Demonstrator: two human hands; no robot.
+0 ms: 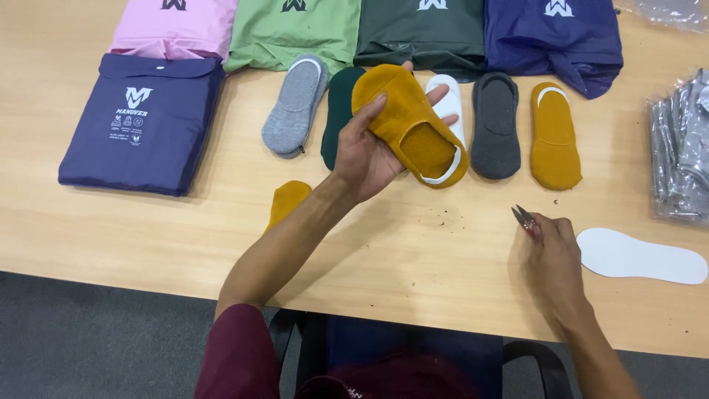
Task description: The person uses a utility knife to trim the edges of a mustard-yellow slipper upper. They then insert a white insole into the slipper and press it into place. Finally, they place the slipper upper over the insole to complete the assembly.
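Observation:
My left hand [367, 151] holds a mustard-yellow low-cut sock [408, 124] above the wooden table [413, 273], opening turned up. My right hand [552, 255] rests on the table and grips small red-handled thread snips [524, 220], blades pointing up-left. A second mustard sock [287, 201] lies partly under my left forearm. Behind the held sock lie a grey sock [295, 106], a dark green sock [339, 111], a white sock [447, 103], a dark grey sock [495, 125] and another mustard sock [555, 137] in a row.
A white foot-shaped card insert [641, 256] lies right of my right hand. A navy pouch [142, 122] sits at left. Pink [174, 28], green [294, 33], dark green [421, 33] and navy bags [554, 41] line the far edge. Clear-wrapped grey packs [681, 155] are at right.

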